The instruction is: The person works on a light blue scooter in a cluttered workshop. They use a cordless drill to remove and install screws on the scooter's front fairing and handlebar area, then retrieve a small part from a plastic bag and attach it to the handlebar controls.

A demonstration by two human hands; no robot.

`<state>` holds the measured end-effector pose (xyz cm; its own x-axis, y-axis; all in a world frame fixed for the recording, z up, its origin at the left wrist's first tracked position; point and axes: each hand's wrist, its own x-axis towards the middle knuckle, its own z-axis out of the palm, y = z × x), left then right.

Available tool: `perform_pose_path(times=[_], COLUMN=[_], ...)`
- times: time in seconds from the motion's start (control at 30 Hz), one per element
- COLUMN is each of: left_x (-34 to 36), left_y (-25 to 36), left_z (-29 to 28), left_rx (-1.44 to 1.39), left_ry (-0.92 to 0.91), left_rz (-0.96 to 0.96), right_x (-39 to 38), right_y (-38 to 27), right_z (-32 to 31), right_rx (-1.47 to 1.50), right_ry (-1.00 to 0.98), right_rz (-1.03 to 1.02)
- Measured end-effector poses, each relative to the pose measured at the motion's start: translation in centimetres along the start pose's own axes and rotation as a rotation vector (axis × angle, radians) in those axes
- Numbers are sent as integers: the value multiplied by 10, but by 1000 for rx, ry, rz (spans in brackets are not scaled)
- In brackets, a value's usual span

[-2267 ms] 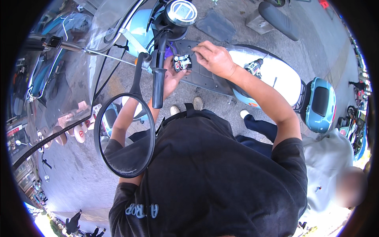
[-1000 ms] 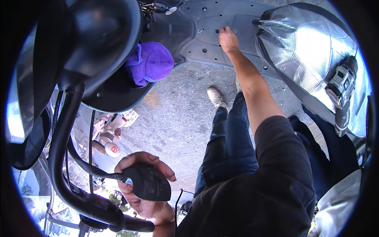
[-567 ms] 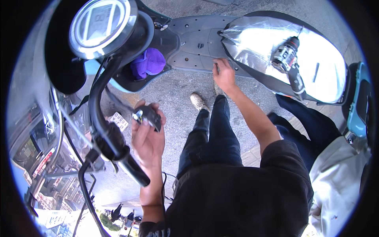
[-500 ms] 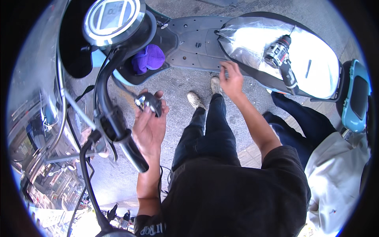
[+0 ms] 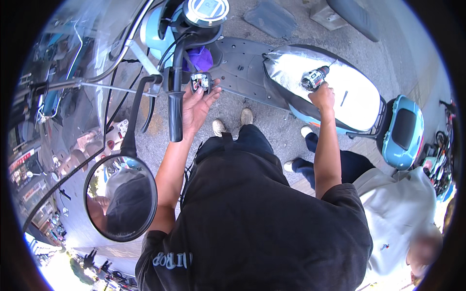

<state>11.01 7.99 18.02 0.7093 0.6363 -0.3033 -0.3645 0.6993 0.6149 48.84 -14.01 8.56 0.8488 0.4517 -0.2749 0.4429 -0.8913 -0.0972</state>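
My left hand (image 5: 195, 110) holds up a small black housing (image 5: 208, 82) with shiny parts in its open face, fingers wrapped about its side and lower edge. Just left of it hangs the black handlebar grip (image 5: 175, 116) of a light-blue scooter. My right hand (image 5: 322, 98) is closed around the handle of a cordless drill (image 5: 315, 76), which rests on the scooter seat (image 5: 286, 60) under its silvery plastic cover. The drill's bit points away to the far right. A thin dark rod (image 5: 344, 98) lies on the seat right of my hand.
A round mirror (image 5: 121, 199) sticks out at lower left, beside a clear windshield. Purple cloth (image 5: 200, 59) lies by the footboard (image 5: 238, 63). A blue rear box (image 5: 402, 131) sits behind the seat. Another person in a light top (image 5: 398, 208) is close on my right.
My right hand has gone from open beside the footboard to gripping the drill's handle. The left hand keeps the black housing, now turned differently. The whole view has shifted.
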Motion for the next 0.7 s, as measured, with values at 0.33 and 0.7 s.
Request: perform_pose_path(times=[0.33,0.7], left_x=[11,28], left_y=[-30,-49], left_z=[20,32], left_rx=[498,512], left_ry=[327,411], left_rz=[320,369], right_x=[1,8], right_y=[27,32], right_z=[24,22], right_rx=[-34,-64], right_ry=[161,314], right_rz=[-68,-129])
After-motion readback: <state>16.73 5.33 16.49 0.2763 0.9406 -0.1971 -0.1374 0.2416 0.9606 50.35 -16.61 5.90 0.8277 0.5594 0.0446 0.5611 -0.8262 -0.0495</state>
